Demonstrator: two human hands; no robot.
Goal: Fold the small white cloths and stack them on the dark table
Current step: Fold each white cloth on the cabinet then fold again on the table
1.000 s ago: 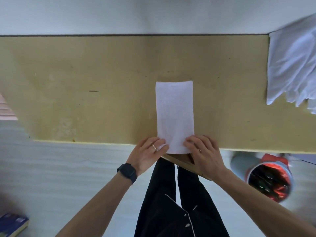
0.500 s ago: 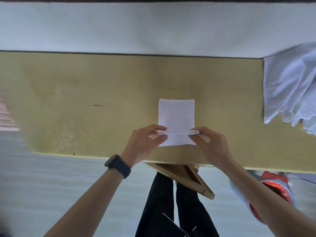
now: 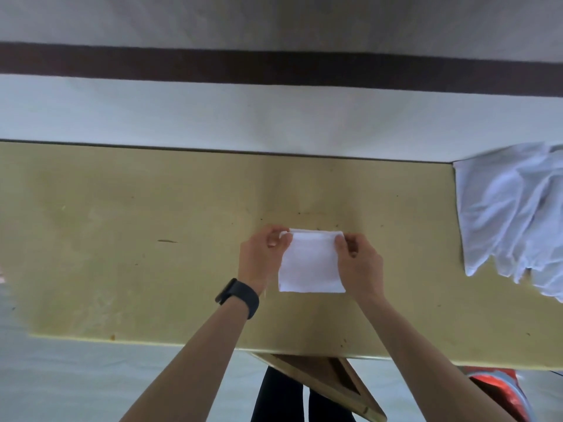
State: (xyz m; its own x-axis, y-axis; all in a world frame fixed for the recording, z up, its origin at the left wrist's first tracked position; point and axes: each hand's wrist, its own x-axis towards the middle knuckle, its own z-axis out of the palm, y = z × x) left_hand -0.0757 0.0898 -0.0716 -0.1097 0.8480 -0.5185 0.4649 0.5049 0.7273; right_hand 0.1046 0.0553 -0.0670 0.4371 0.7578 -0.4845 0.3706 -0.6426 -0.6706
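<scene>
One white cloth [image 3: 310,266] on the table [image 3: 152,254], now folded shorter; left hand [image 3: 259,257] and right hand [image 3: 362,266] pinch its far corners; one cloth pile [image 3: 511,214] right.

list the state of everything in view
small white square cloth, folded over, flat on the yellow table
left hand, pinches the cloth's far left corner
right hand, pinches its far right corner
pile of loose white cloths, crumpled, unfolded, at the table's right edge

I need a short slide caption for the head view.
Left hand and right hand pinch a folded white cloth on the table.
</scene>
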